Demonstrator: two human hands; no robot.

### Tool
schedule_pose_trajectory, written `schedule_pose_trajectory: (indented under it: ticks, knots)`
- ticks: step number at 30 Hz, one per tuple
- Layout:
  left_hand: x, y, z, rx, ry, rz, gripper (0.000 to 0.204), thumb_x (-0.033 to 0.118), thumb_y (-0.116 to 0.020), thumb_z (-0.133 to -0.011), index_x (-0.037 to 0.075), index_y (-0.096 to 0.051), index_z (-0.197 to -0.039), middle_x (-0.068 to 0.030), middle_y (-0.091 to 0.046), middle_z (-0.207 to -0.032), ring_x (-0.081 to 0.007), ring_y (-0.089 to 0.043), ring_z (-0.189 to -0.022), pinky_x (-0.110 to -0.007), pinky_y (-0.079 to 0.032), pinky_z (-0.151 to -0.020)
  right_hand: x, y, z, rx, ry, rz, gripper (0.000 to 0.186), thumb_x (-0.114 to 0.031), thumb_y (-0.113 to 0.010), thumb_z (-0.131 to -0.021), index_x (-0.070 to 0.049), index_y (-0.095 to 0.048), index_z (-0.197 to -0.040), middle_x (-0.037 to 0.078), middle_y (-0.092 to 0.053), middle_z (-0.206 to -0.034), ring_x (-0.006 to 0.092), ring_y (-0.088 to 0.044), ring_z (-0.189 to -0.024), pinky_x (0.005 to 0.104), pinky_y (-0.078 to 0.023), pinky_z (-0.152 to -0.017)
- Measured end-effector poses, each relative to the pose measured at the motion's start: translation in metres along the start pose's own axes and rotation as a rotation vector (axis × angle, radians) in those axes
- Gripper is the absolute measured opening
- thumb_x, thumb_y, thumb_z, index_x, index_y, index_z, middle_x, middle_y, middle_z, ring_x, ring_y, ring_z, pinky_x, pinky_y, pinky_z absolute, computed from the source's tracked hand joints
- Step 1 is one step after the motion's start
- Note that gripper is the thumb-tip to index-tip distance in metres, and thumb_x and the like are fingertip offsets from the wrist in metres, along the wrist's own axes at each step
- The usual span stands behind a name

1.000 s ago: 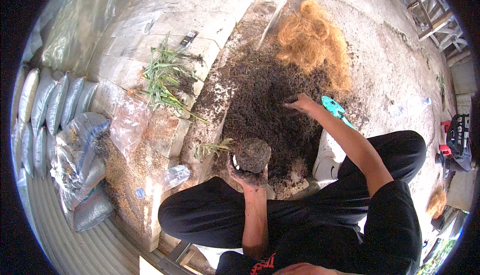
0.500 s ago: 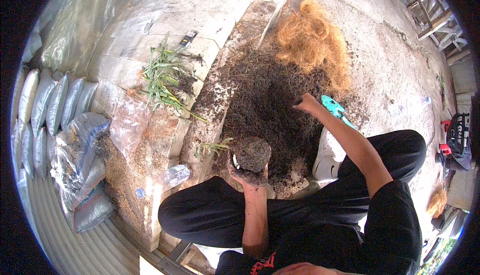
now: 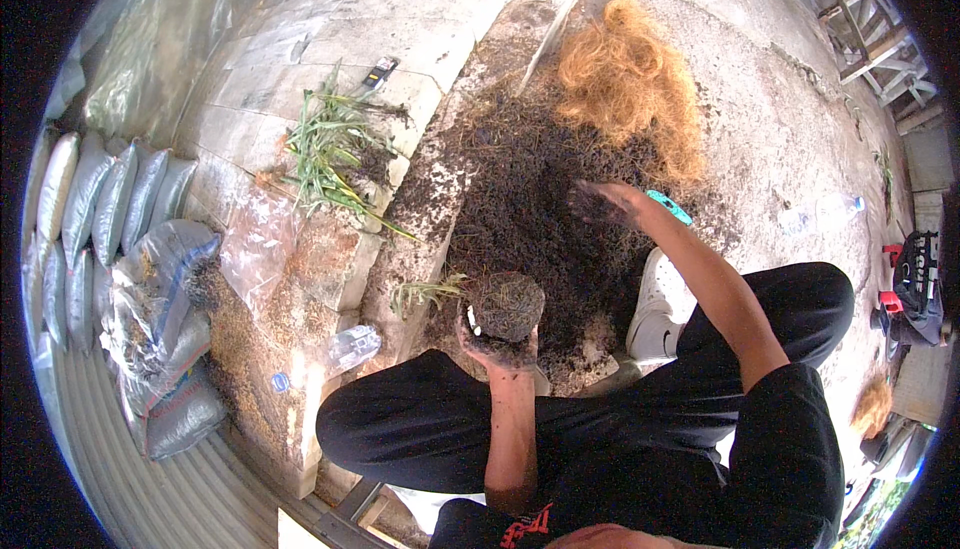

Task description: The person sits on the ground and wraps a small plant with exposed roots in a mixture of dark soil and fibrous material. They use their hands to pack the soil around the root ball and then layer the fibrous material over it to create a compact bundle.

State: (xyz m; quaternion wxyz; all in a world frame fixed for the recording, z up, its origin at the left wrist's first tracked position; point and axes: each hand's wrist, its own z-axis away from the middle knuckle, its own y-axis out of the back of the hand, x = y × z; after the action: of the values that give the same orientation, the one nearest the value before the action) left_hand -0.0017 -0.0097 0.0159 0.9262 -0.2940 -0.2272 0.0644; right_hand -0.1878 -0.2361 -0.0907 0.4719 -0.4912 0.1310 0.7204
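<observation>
My left hand (image 3: 503, 352), smeared with soil, is wrapped from below round a dark ball of soil and fibre (image 3: 507, 306). A small white bit shows at the ball's left edge, too small to name. Over the heap of dark soil (image 3: 520, 184) my right hand (image 3: 612, 203) is dirty too, its fingers stretched toward the left with nothing seen in them. Partly behind my right wrist lies a turquoise tool (image 3: 670, 207), mostly hidden by the forearm. Beside the ball, on its left, lies a small tuft of green leaves (image 3: 428, 293).
Orange-brown fibre (image 3: 635, 84) is piled beyond the soil. Uprooted long-leaved plants (image 3: 335, 144) and a phone-like black object (image 3: 380, 73) lie on the pale slabs at left. A clear plastic bottle (image 3: 354, 347) is near my left knee; filled sacks (image 3: 115, 199) are stacked far left.
My right hand has shifted slightly and its fingers have straightened from a curled pose to lie over the soil. Its forearm now covers more of the turquoise tool. My left hand stays put.
</observation>
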Motion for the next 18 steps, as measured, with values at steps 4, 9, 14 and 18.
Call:
schedule_pose_trajectory:
  ticks: [4, 9, 14, 18]
  knots:
    - [-0.005, -0.004, -0.003, -0.097, 0.047, -0.030, 0.047, 0.049, -0.049, -0.079, 0.016, -0.058, -0.111, -0.0057, -0.060, -0.111, -0.0296, -0.057, -0.101, -0.053, -0.048, -0.083, -0.019, -0.009, 0.002, 0.056, -0.083, -0.064, 0.057, -0.038, -0.063, -0.083, -0.002, -0.051, -0.126, 0.011, -0.046, -0.135, 0.0280, -0.037, -0.127, 0.0421, -0.026, -0.107]
    - [-0.005, 0.005, -0.011, -0.157, 0.027, -0.017, 0.047, 0.049, -0.051, -0.078, 0.020, -0.057, -0.114, -0.0046, -0.058, -0.114, -0.0321, -0.056, -0.102, -0.060, -0.045, -0.082, -0.045, -0.036, 0.009, -0.061, -0.091, -0.036, 0.051, -0.020, -0.066, -0.079, 0.002, -0.050, -0.121, 0.016, -0.048, -0.127, 0.0274, -0.043, -0.122, 0.0434, -0.034, -0.102]
    - [-0.004, 0.001, -0.007, -0.147, 0.046, -0.023, 0.045, 0.048, -0.049, -0.080, 0.015, -0.058, -0.110, -0.0068, -0.061, -0.108, -0.0299, -0.059, -0.097, -0.052, -0.049, -0.082, -0.038, -0.037, 0.002, -0.048, -0.072, -0.244, 0.038, 0.004, -0.058, -0.078, 0.005, -0.051, -0.115, 0.018, -0.060, -0.111, 0.0282, -0.058, -0.106, 0.0438, -0.051, -0.091]
    - [-0.001, 0.004, -0.008, -0.159, 0.046, 0.052, 0.045, 0.046, -0.048, -0.082, 0.013, -0.059, -0.111, -0.0073, -0.061, -0.110, -0.0289, -0.059, -0.099, -0.047, -0.048, -0.086, -0.074, -0.068, 0.042, -0.199, -0.131, -0.214, 0.036, -0.010, -0.059, -0.084, -0.001, -0.050, -0.118, 0.014, -0.045, -0.130, 0.0258, -0.053, -0.113, 0.0415, -0.046, -0.096]
